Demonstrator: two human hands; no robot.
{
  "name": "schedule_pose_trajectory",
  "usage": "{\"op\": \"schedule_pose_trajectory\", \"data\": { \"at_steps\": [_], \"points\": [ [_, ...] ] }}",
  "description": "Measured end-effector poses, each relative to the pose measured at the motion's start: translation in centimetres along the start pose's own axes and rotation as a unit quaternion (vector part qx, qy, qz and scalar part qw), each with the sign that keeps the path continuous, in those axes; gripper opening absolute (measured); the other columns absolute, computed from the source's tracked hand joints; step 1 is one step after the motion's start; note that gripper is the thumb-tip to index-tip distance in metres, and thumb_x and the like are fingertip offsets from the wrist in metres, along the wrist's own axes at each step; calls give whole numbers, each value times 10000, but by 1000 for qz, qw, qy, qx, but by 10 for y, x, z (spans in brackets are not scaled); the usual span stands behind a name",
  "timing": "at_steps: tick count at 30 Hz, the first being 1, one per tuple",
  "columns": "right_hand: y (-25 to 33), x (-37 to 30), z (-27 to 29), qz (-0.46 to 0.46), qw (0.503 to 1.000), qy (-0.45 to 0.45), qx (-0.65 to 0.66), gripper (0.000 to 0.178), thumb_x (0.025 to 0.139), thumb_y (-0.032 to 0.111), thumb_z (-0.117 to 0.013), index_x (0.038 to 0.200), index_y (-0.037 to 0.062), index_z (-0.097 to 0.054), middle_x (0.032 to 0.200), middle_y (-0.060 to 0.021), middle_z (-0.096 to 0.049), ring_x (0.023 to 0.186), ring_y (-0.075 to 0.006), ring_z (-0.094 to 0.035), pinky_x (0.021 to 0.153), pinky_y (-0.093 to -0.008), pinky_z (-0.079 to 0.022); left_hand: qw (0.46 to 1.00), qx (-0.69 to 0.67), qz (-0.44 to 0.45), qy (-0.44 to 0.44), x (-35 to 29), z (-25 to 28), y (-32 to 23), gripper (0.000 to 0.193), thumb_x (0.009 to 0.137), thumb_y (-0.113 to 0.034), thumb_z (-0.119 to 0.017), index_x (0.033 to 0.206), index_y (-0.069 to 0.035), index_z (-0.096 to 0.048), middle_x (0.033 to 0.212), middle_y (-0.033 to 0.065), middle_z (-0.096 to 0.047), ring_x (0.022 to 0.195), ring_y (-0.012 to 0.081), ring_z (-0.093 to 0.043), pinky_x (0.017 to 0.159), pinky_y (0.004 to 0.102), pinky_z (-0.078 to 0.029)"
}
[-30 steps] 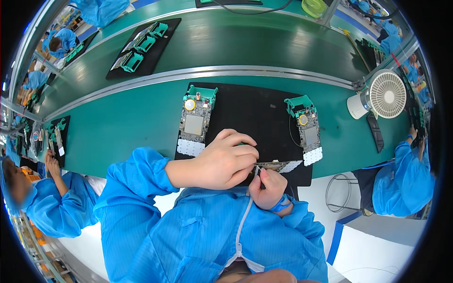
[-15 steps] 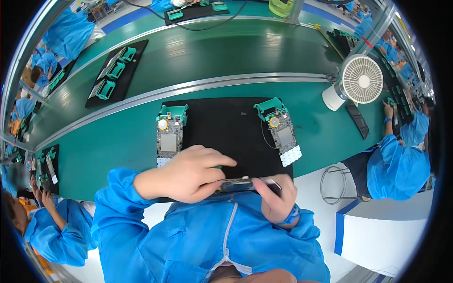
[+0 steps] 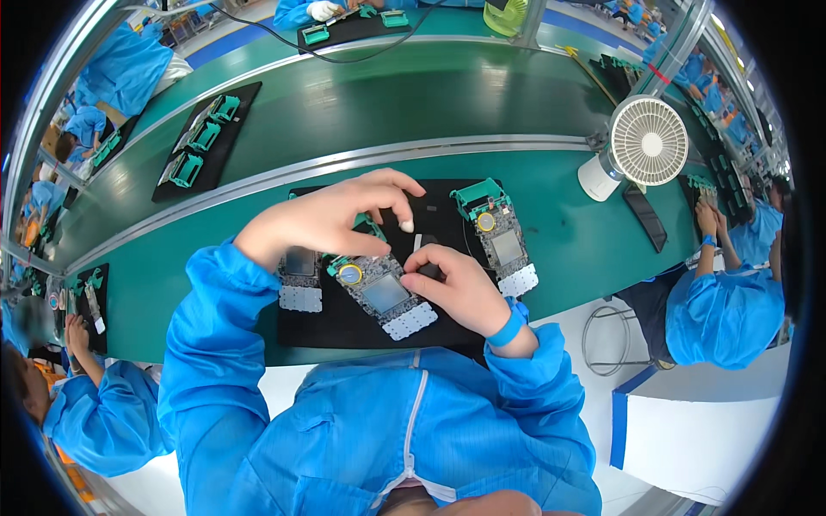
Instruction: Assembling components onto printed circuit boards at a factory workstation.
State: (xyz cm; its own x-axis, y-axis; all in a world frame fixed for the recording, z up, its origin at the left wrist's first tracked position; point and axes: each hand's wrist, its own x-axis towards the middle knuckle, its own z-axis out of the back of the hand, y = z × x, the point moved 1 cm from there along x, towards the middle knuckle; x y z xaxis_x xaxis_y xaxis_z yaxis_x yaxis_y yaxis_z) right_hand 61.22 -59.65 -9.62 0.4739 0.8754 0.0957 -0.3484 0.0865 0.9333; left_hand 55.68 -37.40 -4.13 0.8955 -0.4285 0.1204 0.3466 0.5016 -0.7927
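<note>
The middle circuit board [image 3: 370, 288], with a round gold part, a grey square and a white perforated end, lies tilted on a black mat [image 3: 318, 331]. Over its upper end is my left hand [image 3: 335, 215], fingers apart and curved, partly hiding the green bracket. My right hand [image 3: 465, 288] is at the board's right edge, thumb and forefinger closed round something dark that I cannot make out. A second board [image 3: 301, 297] lies to the left, mostly covered by my left hand. To the right lies a third board [image 3: 506, 247] with a green bracket [image 3: 477, 198].
A white fan [image 3: 650, 142] and a dark phone-like slab [image 3: 645, 219] stand right of the mat. Beyond a metal rail [image 3: 361, 155] runs a green belt [image 3: 387, 103] carrying a black tray [image 3: 163, 191] with several green brackets. Co-workers in blue [image 3: 723, 318] sit at both sides.
The middle board has come down from edge-on in my hands to face up on the mat. My left hand has moved up and opened off it; my right hand has moved up and left.
</note>
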Motion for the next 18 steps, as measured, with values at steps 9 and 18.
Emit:
{"op": "schedule_pose_trajectory", "data": {
  "at_steps": [9,18],
  "points": [
    [-7,-16,0,17,999,-19,-37,147,848,150,-720,958,60,-680,859,-105,-612,718,-225,-613,635,-309,-476,998,-21,-50,-13,6,-12,-11,434,743,19,-696,1154,-83,-598,1438,142,-410,1214,253,-473,950,354,-441],
    [-21,3,-17,-135,951,-73,269,158,914,159,-675,1002,29,-667,714,23,-580,571,-45,-505,499,-209,-365,935,270,1,-228,-10,-21,-30,368,779,-44,-722,1121,-61,-585,1363,162,-470,1250,390,-438,1025,455,-395]
  ]
}}
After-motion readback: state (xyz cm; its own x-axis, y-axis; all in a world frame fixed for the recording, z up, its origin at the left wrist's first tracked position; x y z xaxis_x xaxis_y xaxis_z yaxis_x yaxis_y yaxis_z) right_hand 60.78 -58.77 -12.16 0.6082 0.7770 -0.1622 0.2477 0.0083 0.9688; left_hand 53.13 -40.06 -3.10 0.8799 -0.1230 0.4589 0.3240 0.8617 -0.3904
